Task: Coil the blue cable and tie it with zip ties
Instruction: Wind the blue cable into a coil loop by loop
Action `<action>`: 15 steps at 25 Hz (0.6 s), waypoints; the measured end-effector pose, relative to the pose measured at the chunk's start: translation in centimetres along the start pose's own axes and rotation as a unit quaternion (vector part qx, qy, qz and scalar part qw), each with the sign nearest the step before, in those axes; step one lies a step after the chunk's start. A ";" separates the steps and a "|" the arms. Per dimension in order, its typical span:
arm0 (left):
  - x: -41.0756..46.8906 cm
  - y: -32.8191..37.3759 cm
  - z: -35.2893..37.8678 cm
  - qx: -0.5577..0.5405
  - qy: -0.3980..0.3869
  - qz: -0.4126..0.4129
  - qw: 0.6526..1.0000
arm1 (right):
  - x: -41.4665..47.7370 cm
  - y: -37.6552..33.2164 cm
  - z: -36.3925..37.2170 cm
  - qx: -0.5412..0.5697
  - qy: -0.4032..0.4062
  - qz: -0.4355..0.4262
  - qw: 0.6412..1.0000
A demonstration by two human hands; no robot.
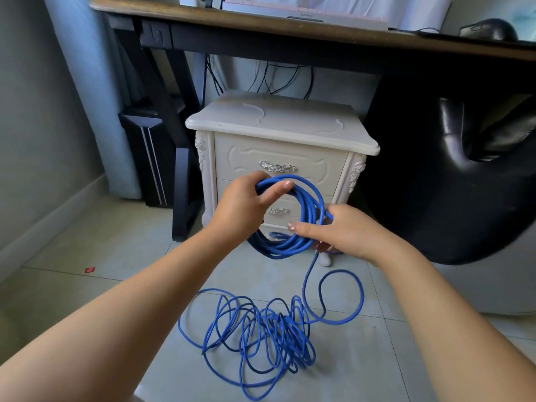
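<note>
Head camera view, looking down past two bare forearms: a person is holding a partly coiled blue cable (pixel 308 203) in the air in front of a cream nightstand (pixel 278 126) with ornate metal drawer handles. The left hand (pixel 243 204) is gripping the top left of the coil, fingers curled round the bundled loops and thumb pressing across the strands. The right hand (pixel 339 230) is holding the coil's lower right side, thumb lying straight across the front and fingers wrapping behind the strands, mostly hidden. One strand is dropping from the right hand to a loose tangle (pixel 269 338) of the same cable, which is lying in messy overlapping loops on the tiled floor (pixel 116 274) just in front of the person. A wooden desk (pixel 261 24) with dark legs is standing behind the nightstand, with black wires hanging beneath it. A black chair (pixel 464 184) is sitting to the right, and a dark computer tower (pixel 145 158) is standing to the left by the wall. A small red scrap (pixel 90 269) is lying on the floor at left, well apart from the cable.
</note>
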State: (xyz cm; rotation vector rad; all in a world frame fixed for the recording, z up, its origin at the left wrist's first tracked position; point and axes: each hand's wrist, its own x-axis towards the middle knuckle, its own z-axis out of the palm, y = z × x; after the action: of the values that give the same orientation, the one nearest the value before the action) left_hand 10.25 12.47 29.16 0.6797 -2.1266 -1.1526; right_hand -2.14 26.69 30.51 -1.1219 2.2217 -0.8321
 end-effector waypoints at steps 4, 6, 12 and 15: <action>0.3 0.1 0.3 -0.105 0.067 -0.055 0.991 | -0.2 -0.5 0.3 0.166 0.037 -0.002 0.985; 0.2 0.2 0.9 -0.174 0.099 -0.093 0.975 | 0.1 -1.0 1.4 0.316 0.072 0.010 0.946; -1.0 1.1 2.4 -0.260 0.165 -0.146 0.940 | 0.6 -2.2 4.4 0.544 0.071 -0.003 0.836; -1.4 0.7 2.5 -0.254 0.169 -0.157 0.939 | 0.6 -2.1 4.7 0.544 0.049 0.004 0.838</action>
State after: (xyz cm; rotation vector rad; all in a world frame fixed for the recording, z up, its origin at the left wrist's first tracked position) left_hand 9.28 15.17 28.28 0.9080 -1.3823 -1.5507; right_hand 1.86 23.82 28.71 -0.4779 1.3481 -1.8251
